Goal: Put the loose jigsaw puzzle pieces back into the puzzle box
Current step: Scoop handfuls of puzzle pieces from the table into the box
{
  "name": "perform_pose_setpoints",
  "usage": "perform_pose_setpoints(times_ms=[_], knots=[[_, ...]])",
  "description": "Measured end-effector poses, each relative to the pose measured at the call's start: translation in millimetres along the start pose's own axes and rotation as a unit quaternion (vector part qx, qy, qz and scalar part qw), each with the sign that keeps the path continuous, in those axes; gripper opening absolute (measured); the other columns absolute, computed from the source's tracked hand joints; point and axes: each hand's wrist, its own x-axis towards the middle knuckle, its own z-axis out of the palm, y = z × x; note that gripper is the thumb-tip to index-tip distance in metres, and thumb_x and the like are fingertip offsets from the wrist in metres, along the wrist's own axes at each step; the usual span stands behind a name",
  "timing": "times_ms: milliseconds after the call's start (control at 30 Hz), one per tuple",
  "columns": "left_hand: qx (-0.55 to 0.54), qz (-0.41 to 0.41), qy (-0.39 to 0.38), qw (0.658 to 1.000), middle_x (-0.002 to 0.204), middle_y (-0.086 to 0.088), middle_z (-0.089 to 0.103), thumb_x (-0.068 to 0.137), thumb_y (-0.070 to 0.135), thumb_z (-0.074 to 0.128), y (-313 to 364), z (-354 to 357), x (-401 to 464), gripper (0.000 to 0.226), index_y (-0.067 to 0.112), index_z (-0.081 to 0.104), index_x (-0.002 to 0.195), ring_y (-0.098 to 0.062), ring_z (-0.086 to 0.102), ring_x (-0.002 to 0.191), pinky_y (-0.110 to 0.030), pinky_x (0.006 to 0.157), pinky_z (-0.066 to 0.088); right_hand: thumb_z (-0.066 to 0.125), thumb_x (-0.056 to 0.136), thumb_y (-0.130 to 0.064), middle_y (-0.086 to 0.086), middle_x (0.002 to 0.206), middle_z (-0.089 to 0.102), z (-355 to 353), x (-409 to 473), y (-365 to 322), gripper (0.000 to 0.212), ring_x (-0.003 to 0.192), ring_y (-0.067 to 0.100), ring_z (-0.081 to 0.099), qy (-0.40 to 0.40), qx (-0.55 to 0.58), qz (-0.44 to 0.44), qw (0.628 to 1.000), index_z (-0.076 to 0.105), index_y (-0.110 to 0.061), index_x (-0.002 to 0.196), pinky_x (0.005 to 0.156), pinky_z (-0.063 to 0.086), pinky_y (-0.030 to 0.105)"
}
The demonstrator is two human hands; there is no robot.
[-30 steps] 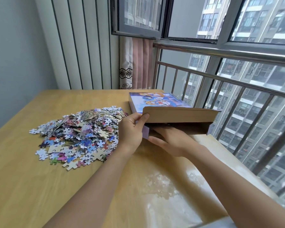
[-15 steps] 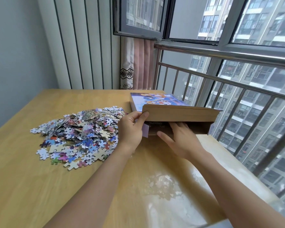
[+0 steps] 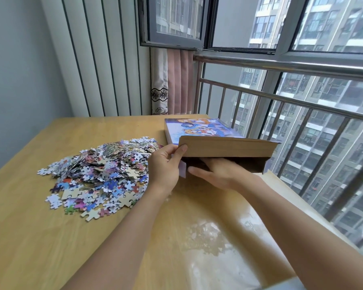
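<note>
Lying flat at the far right of the pale yellow wooden desk, the flat rectangular cardboard puzzle box is seen with its glossy blue cartoon-printed top facing up. Its plain brown cardboard end flap is lifted at the near end, so a dark opening is exposed beneath. The left corner of the flap is pinched by the left hand, thumb on the near face, other fingers curled behind it. The right hand is laid palm down at the mouth of the box; its fingers are pushed into the opening and hidden in shadow, so whether they are spread or closed on anything cannot be told. Only the thumb is seen, stretched out to the left along the desk.

The loose jigsaw puzzle pieces are left in one broad, shallow heap on the desk, just left of the left hand and beside the box, none seen inside it. Small interlocking card shapes, mostly blue, white, purple and pink print, some turned to their plain beige backs.

A glossy, reflective patch is noted on the near right of the desk. Behind, a ribbed white panel wall, a pleated pink curtain and a tubular metal railing at the window are visible.
</note>
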Motion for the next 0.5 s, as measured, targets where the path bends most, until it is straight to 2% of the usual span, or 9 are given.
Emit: perform_pose_setpoints(times_ms=[100,167,267,367,433,500], knots=[[0.002,0.002,-0.001,1.0,0.064,-0.002,0.068,0.095,0.034,0.066,3,3,-2,0.023,0.017,0.073,0.082,-0.025,0.063,0.064,-0.03,0.067,0.051,0.036,0.094,-0.073,-0.006,0.147,0.054,-10,-12,17,0.062,0.13,0.019,0.05,-0.003,-0.041,0.02,0.999,0.047,-0.039,0.145,0.104,0.043,0.034],[0.002,0.004,0.004,1.0,0.064,-0.009,0.068,0.095,0.035,0.066,3,3,0,0.026,0.015,0.073,0.081,-0.034,0.062,0.064,-0.036,0.068,0.052,0.037,0.096,-0.069,-0.004,0.134,0.064,-11,-16,22,0.057,0.119,0.02,0.058,0.031,-0.084,0.01,0.996,0.056,-0.037,0.138,0.097,0.049,0.037],[-0.013,0.001,0.008,1.0,0.059,-0.009,0.066,0.093,0.041,0.067,1,2,2,0.029,0.017,0.072,0.077,-0.033,0.06,0.059,-0.044,0.07,0.052,0.038,0.097,-0.064,-0.008,0.12,0.07,-6,-18,9,0.051,0.107,0.016,0.064,0.066,-0.012,-0.089,0.994,0.065,-0.031,0.125,0.089,0.053,0.04],[-0.02,-0.008,0.012,1.0,0.053,-0.001,0.062,0.092,0.04,0.068,1,0,3,0.027,0.019,0.071,0.075,-0.024,0.055,0.054,-0.04,0.065,0.051,0.041,0.104,-0.051,-0.015,0.106,0.068,2,-10,-14,0.031,0.093,0.01,0.06,0.023,0.035,-0.175,0.984,0.065,-0.031,0.108,0.084,0.051,0.038],[-0.03,-0.014,0.008,0.999,0.047,0.003,0.056,0.094,0.034,0.067,3,0,2,0.026,0.018,0.07,0.074,-0.019,0.05,0.048,-0.033,0.059,0.045,0.038,0.102,-0.06,-0.015,0.115,0.067,1,0,-21,0.034,0.102,0.01,0.059,-0.009,0.03,-0.147,0.989,0.062,-0.04,0.114,0.09,0.049,0.033],[-0.03,-0.011,-0.004,0.999,0.051,0.004,0.06,0.094,0.033,0.067,3,1,1,0.024,0.016,0.072,0.077,-0.018,0.055,0.053,-0.031,0.063,0.05,0.032,0.092,-0.077,-0.012,0.139,0.058,-4,11,-18,0.055,0.127,0.015,0.051,-0.038,0.024,-0.071,0.996,0.056,-0.046,0.131,0.105,0.041,0.03]])
